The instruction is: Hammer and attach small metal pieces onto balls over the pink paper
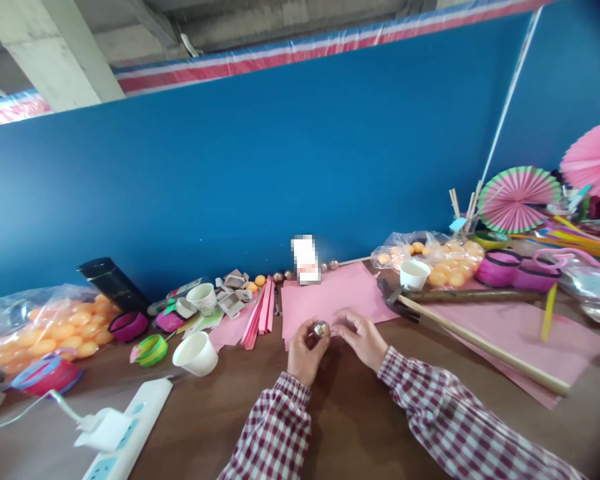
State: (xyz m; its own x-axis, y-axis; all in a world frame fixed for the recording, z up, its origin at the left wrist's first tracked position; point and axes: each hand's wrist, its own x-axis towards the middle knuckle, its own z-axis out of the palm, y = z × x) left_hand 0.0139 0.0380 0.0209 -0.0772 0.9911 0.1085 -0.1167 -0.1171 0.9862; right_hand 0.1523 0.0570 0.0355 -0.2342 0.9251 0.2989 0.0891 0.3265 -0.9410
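Note:
A shiny metal ball (321, 329) sits between the thumb and fingers of my left hand (304, 353), just above the table in front of me. My right hand (363, 339) is close beside it, fingertips pinched together near the ball's right side. Whether anything small is in that pinch I cannot make out. Just beyond both hands lie pink paper sheets (340, 293). More metal balls (333, 265) stand in a row at the back, by the blue panel (280, 160).
At right, a hammer (480, 340) lies across pink paper near a white paper cup (414, 274) and bagged orange balls (450, 267). On the left are another paper cup (196, 353), a power strip (135, 427), a black bottle (114, 287) and folded pink strips (260, 313).

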